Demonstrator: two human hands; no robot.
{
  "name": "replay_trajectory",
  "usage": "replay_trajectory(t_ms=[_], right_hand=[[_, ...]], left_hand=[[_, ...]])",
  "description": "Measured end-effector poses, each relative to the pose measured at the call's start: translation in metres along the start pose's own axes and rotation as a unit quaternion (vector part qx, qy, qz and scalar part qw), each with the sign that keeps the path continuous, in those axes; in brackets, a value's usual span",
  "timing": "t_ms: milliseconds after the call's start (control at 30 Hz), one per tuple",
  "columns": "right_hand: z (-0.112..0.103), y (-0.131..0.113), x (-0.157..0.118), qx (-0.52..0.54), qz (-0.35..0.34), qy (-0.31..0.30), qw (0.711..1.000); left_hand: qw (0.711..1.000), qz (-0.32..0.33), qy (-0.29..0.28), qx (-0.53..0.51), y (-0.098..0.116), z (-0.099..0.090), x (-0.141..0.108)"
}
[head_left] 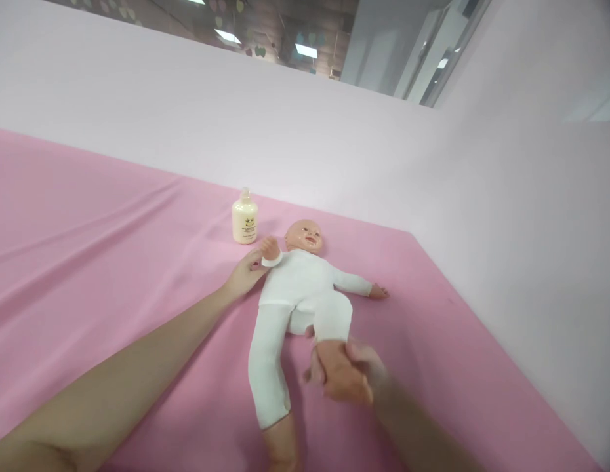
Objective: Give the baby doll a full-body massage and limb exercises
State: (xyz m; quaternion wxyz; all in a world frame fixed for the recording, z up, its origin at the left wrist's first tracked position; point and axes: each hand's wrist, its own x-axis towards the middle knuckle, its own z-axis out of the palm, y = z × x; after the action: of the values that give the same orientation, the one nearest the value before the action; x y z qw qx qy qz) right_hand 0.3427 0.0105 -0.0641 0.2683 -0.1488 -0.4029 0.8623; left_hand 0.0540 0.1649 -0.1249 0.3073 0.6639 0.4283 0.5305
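Note:
A baby doll (298,278) in a white long-sleeved top and white trousers lies on its back on a pink sheet. My left hand (246,272) is closed at the doll's bent forearm, by the white cuff; its fingertips are partly hidden behind the arm. My right hand (368,364) wraps round the doll's bare lower leg (339,367), just below the trouser hem, with the leg bent at the knee and raised. The doll's other leg (270,367) is stretched out towards me. Its other arm (354,282) lies out to the right.
A cream pump bottle (244,219) stands left of the doll's head. The pink sheet (113,262) has creases on the left. White walls (211,131) border the back and right side, and a window (265,33) is set above.

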Motion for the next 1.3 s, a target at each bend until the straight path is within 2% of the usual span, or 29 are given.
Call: replay_trajectory(t_ms=[100, 167, 233, 367, 433, 500, 567, 633, 700, 767, 833, 967, 1100, 1233, 1300], right_hand=[[-0.001, -0.011, 0.002, 0.049, -0.059, 0.14, 0.987], [-0.008, -0.015, 0.007, 0.084, -0.067, 0.184, 0.977], [-0.014, -0.015, 0.01, 0.095, -0.064, 0.193, 0.974], [-0.012, -0.01, 0.008, 0.082, -0.046, 0.166, 0.982], [-0.006, -0.008, 0.004, 0.056, -0.041, 0.141, 0.988], [0.0, -0.008, -0.001, 0.008, -0.017, 0.091, 0.996], [0.005, -0.01, -0.004, -0.038, 0.031, 0.012, 0.999], [0.009, -0.012, -0.005, -0.067, 0.102, -0.073, 0.99], [0.011, -0.014, -0.004, -0.088, 0.167, -0.141, 0.972], [0.011, -0.014, -0.001, -0.106, 0.206, -0.182, 0.956], [0.009, -0.014, 0.003, -0.122, 0.216, -0.204, 0.947], [0.005, -0.017, 0.005, -0.155, 0.226, -0.219, 0.936], [-0.005, -0.014, -0.001, -0.16, 0.224, -0.188, 0.943], [-0.013, -0.003, -0.006, -0.059, 0.133, -0.12, 0.982], [-0.013, -0.001, -0.005, -0.012, 0.047, -0.043, 0.998]], left_hand=[[0.995, 0.078, -0.041, 0.037, 0.001, -0.001, 0.0], [0.993, 0.093, -0.05, 0.049, 0.001, -0.001, 0.0], [0.993, 0.092, -0.05, 0.06, 0.001, -0.002, -0.001], [0.992, 0.087, -0.046, 0.082, 0.007, -0.003, -0.002], [0.995, 0.071, -0.036, 0.06, 0.007, -0.002, -0.002], [1.0, 0.019, -0.008, 0.016, 0.003, 0.001, -0.002], [0.998, -0.05, 0.027, -0.029, -0.004, 0.002, 0.0], [0.991, -0.097, 0.057, -0.066, -0.011, 0.002, 0.003], [0.985, -0.119, 0.08, -0.092, -0.016, 0.0, 0.006], [0.982, -0.128, 0.088, -0.108, -0.018, -0.003, 0.008], [0.981, -0.132, 0.086, -0.117, -0.016, -0.004, 0.008], [0.981, -0.128, 0.082, -0.12, -0.01, -0.002, 0.006], [0.988, -0.094, 0.067, -0.1, -0.01, 0.002, 0.005], [0.997, -0.046, 0.051, -0.018, -0.01, 0.003, 0.002], [0.999, 0.006, 0.033, 0.023, -0.006, 0.002, 0.0]])
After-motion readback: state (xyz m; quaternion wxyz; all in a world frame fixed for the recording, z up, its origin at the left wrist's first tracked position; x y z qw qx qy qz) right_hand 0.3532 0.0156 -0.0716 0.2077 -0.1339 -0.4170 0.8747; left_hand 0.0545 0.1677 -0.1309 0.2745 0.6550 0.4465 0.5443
